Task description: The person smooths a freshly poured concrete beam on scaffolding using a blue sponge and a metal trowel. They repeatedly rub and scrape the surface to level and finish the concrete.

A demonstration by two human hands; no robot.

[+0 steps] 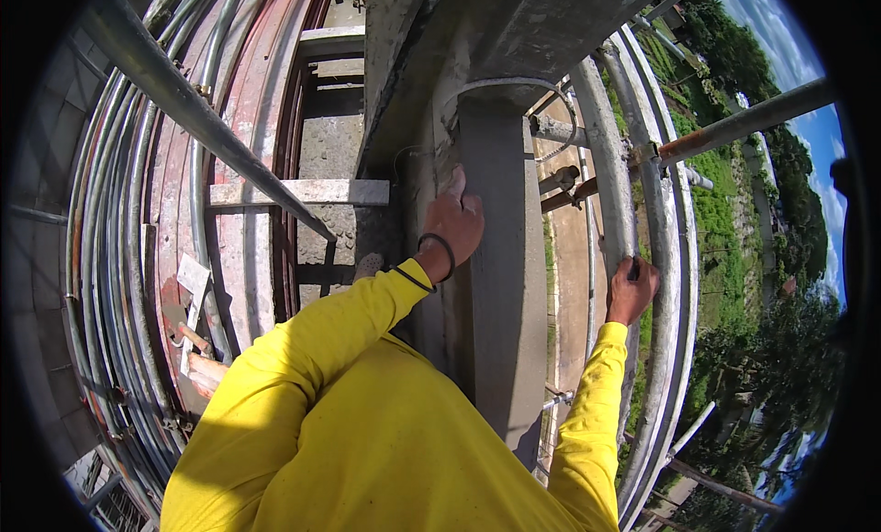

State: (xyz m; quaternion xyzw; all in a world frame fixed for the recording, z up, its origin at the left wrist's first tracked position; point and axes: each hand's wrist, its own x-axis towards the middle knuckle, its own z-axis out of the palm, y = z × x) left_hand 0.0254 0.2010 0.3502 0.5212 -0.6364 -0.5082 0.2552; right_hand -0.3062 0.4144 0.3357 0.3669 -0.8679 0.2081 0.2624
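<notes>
- At the left edge of the grey concrete beam (500, 266), the left hand (450, 227) reaches forward, one digit extended towards the rough strip beside it and the rest mostly folded; whether anything is tucked in its palm, I cannot tell.
- Out to the right, the right hand (633, 289) is curled round a pale rail (606, 165), the fist narrow; a dark patch shows between thumb and finger, too small to identify.
- The body leans over the near end of the beam, so the right-hand hold probably matters for balance: if it slips, perhaps on a dusty surface, the weight could swing towards the open side, where greenery lies below.
- The left digit could be scraped, likely by pressing along coarse concrete.
- A thin looped line (514, 80) crosses the beam's far end and could snag a hand reaching further.
- The beam lies directly ahead, between both hands; its long axis runs away from the body, nearly straight up the view, the far end pointing under the overhanging concrete (541, 36).
- The rail runs roughly alongside it, its far end leaning slightly left.
</notes>
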